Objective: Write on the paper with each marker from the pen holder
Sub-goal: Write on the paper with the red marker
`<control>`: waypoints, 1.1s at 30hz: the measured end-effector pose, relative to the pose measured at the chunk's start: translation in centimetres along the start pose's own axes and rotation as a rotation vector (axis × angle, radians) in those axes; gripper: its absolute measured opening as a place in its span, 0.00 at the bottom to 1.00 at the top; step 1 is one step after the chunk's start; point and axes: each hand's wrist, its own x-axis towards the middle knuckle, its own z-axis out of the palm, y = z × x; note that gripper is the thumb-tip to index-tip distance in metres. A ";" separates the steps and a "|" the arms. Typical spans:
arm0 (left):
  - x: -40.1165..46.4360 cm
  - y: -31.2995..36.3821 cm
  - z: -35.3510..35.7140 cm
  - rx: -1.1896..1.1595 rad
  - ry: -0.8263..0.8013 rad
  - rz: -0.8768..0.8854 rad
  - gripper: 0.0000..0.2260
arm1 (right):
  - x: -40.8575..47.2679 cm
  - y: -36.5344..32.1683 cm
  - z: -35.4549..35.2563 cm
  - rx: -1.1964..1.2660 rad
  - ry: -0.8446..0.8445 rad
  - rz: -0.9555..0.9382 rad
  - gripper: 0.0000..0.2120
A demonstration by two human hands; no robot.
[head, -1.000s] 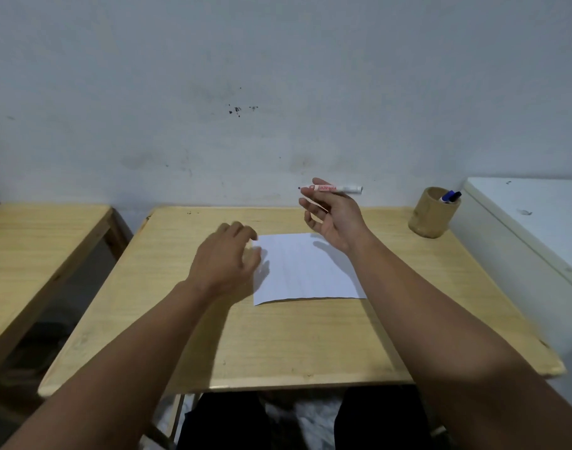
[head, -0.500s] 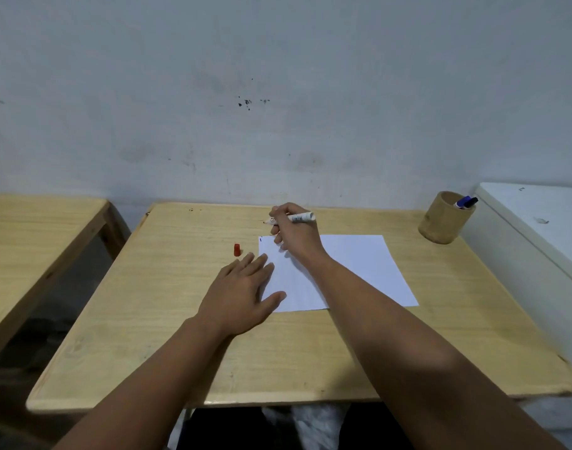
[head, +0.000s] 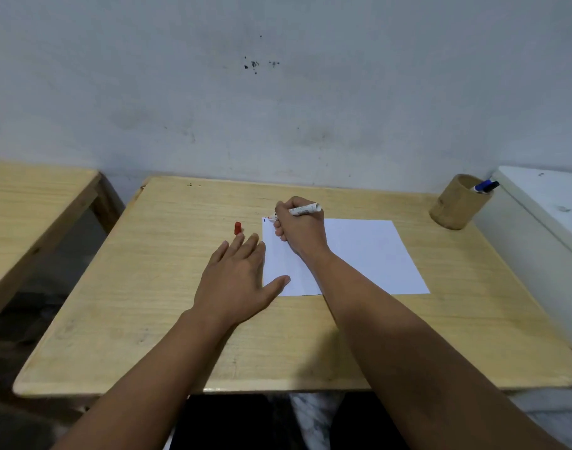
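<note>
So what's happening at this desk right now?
A person is writing at the top left corner of a white sheet of paper with a red marker held in the right hand. The left hand lies flat on the wooden table, its thumb on the sheet's edge. The marker's red cap stands on the table near the left fingertips. A blue marker waits in the bamboo pen holder.
</note>
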 end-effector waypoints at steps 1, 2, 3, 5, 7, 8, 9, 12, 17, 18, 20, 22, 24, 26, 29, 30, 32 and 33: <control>0.0 0.1 -0.1 -0.002 0.002 0.000 0.39 | 0.0 0.1 0.0 -0.005 -0.003 -0.004 0.14; 0.0 0.1 -0.1 -0.004 0.005 0.002 0.39 | 0.0 0.1 0.0 -0.012 -0.005 -0.007 0.14; 0.0 0.1 -0.1 -0.007 0.007 0.004 0.39 | 0.1 0.2 0.0 -0.023 -0.006 -0.008 0.14; 0.0 0.1 0.0 -0.003 0.001 0.002 0.39 | 0.2 0.3 0.1 -0.052 -0.006 -0.009 0.14; 0.0 0.0 0.0 0.001 0.001 0.001 0.39 | 0.2 0.4 0.1 -0.072 -0.006 -0.014 0.14; 0.0 0.0 0.0 -0.002 0.003 0.001 0.39 | 0.2 0.4 0.1 -0.076 -0.007 -0.019 0.13; 0.0 0.0 0.0 -0.006 0.004 0.002 0.39 | 0.2 0.4 0.1 -0.078 -0.008 -0.023 0.13; 0.0 0.1 0.0 -0.009 0.003 0.000 0.39 | 0.2 0.4 0.0 -0.095 -0.005 -0.026 0.13; 0.1 0.0 0.1 -0.006 0.002 -0.004 0.40 | 0.3 0.5 0.1 -0.136 -0.003 -0.038 0.13; 0.1 0.0 0.1 -0.006 0.002 -0.004 0.40 | 0.3 0.5 0.2 -0.142 -0.005 -0.039 0.12; 0.1 0.0 0.2 -0.010 0.003 -0.003 0.40 | 0.3 0.5 0.2 -0.147 -0.009 -0.039 0.12; 0.1 0.0 0.1 -0.009 0.006 0.001 0.40 | 0.2 0.4 0.2 -0.151 -0.013 -0.044 0.12; 0.0 0.0 0.1 -0.008 0.012 0.005 0.40 | 0.2 0.4 0.2 -0.156 -0.014 -0.041 0.12; 0.0 0.0 0.1 -0.016 0.018 0.009 0.39 | 0.2 0.4 0.3 -0.146 -0.011 -0.033 0.12; 0.0 0.0 0.1 -0.023 0.024 0.007 0.39 | 0.1 0.2 0.1 -0.090 -0.004 -0.024 0.12; 0.1 -0.1 0.2 -0.022 0.023 0.006 0.39 | 0.0 0.0 0.1 -0.061 -0.006 -0.026 0.12; 0.1 -0.1 0.2 -0.020 0.017 0.006 0.39 | -0.3 -0.5 -0.1 0.004 -0.015 -0.026 0.13; 0.0 -0.1 0.3 -0.024 0.018 0.005 0.39 | -0.4 -0.7 -0.2 0.036 -0.018 -0.021 0.13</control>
